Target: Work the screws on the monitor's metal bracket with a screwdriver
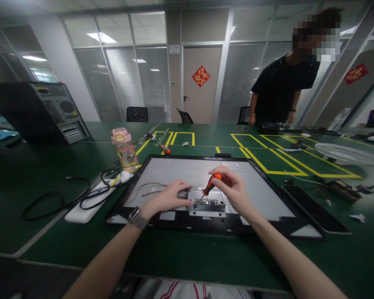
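An orange-and-black screwdriver (209, 185) is pinched in my right hand (233, 189). It tilts down to the left, with its tip at the lower left part of a silver metal bracket (218, 207). My left hand (171, 197) holds the bracket's left edge, thumb below and fingers above. The bracket sits near the front edge of a flat display panel (252, 178), which lies on the table with its grey back up and a black frame around it. Thin wires (149, 185) run across the panel to the left of the bracket. Any screw under the tip is too small to make out.
Left of the panel are a white power strip (81, 212), black cables (54, 192) and a pink-lidded bottle (124, 151). Another screwdriver (166, 149) lies behind. A long black panel (314, 209) lies at the right. A person (276, 89) stands across the green table (205, 253).
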`<act>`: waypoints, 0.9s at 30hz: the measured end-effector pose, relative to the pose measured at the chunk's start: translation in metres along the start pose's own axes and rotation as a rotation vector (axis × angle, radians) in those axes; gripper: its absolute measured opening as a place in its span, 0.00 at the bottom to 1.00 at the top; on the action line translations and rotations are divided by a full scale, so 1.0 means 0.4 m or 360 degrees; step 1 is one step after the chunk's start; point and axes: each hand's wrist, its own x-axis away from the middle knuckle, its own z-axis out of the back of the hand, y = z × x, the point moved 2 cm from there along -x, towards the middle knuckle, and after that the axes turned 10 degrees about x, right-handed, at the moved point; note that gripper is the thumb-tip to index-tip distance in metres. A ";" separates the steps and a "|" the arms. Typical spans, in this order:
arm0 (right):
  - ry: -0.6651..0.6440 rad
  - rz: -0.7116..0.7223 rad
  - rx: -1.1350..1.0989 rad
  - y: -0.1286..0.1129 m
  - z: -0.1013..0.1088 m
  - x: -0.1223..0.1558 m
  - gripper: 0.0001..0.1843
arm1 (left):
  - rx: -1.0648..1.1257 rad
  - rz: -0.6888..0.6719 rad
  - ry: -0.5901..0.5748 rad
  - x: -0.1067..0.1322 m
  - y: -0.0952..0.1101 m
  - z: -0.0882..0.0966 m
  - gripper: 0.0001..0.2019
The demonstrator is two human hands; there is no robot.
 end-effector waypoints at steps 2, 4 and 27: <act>-0.0022 -0.0051 -0.0028 -0.002 -0.001 0.001 0.09 | 0.0004 0.0008 -0.0003 0.001 -0.001 0.000 0.29; -0.0042 -0.0109 -0.0075 -0.003 0.000 0.002 0.13 | 0.0011 0.0005 -0.0005 0.001 -0.001 0.001 0.29; -0.0075 -0.0057 -0.0061 0.016 0.001 0.005 0.09 | 0.0015 -0.0002 -0.0002 0.000 -0.002 -0.001 0.29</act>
